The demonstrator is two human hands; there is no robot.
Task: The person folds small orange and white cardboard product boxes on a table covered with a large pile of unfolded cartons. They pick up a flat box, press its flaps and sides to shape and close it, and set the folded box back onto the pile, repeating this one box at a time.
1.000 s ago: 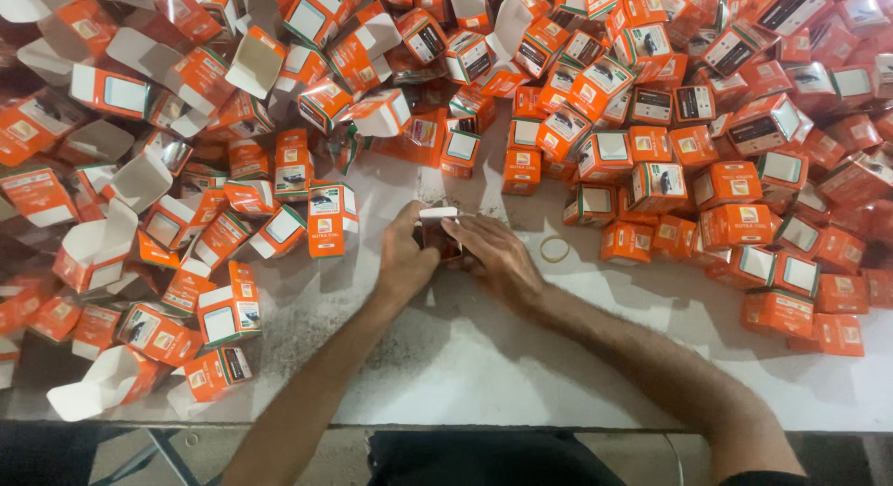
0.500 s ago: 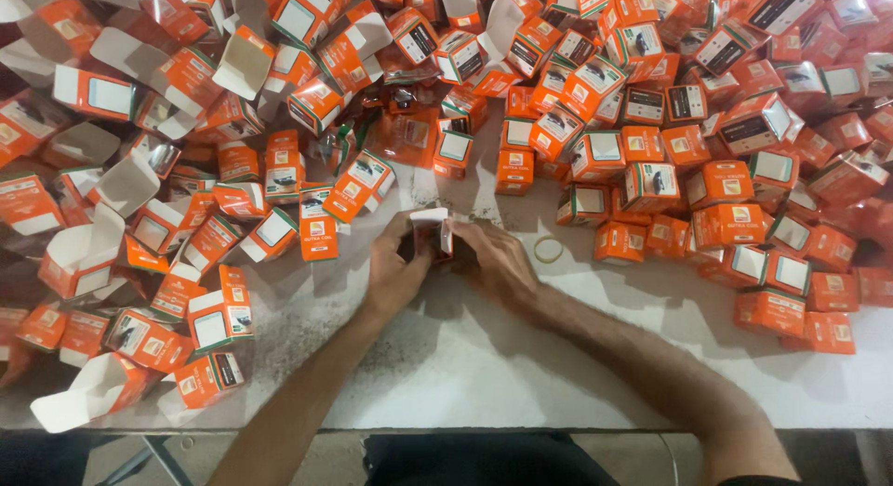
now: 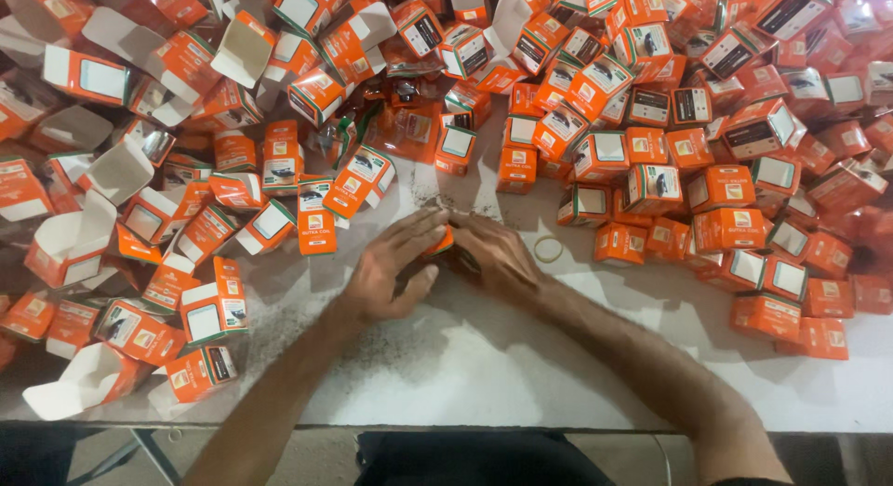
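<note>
Both of my hands meet over one small orange box (image 3: 443,241) on the white table (image 3: 521,356). My left hand (image 3: 391,267) lies flat with fingers stretched out over the box's left side. My right hand (image 3: 493,249) covers its right side, fingers curled around it. Only a sliver of the box shows between my fingers; the rest is hidden.
A large heap of small orange and white boxes (image 3: 651,105) fills the far half of the table and both sides; several on the left (image 3: 84,235) stand open with flaps up. A rubber band (image 3: 548,250) lies just right of my right hand. The table's near edge (image 3: 558,428) runs below.
The box was held up between both hands with its white flap showing; now it is pressed down on the table under my hands, and my left fingers have flattened out.
</note>
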